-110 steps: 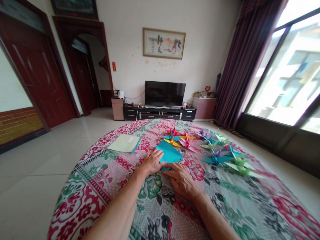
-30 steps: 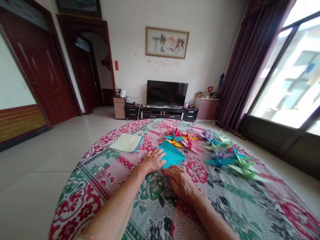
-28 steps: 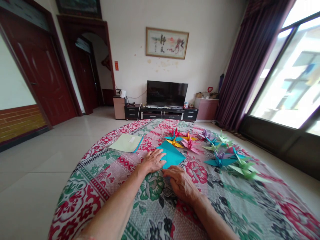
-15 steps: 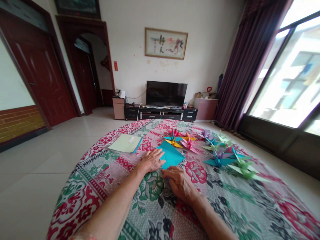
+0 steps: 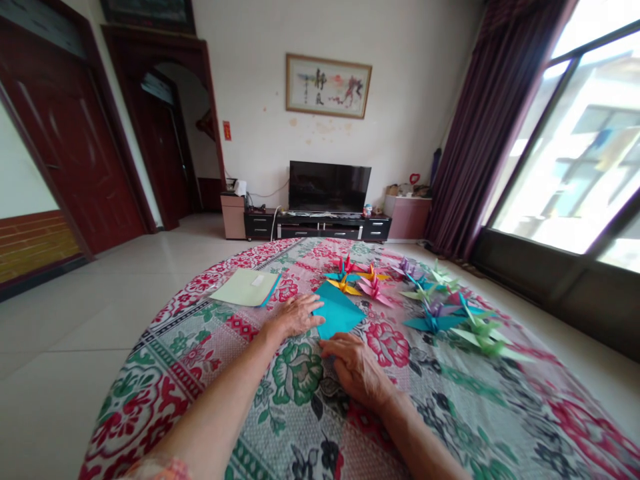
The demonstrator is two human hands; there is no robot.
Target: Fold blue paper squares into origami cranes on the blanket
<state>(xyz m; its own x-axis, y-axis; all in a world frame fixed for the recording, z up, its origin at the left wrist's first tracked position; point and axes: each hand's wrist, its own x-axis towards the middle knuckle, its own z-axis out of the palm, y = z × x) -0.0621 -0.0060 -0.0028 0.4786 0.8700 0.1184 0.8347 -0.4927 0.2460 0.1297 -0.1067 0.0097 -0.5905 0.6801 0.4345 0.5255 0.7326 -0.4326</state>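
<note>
My left hand lies flat, fingers spread, on the left edge of the blue paper, presumably to stop it sliding. My right hand, fingers curled, sits at its near corner; cannot tell whether it pinches. Paper central, likely for two-handed reach. Count: blue paper, 1; pale-topped stack, 1; central cranes, 5; right-hand cranes, overlapping, uncounted.

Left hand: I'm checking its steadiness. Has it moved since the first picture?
Yes: judged against the television, the left hand has shifted slightly to the left.
</note>
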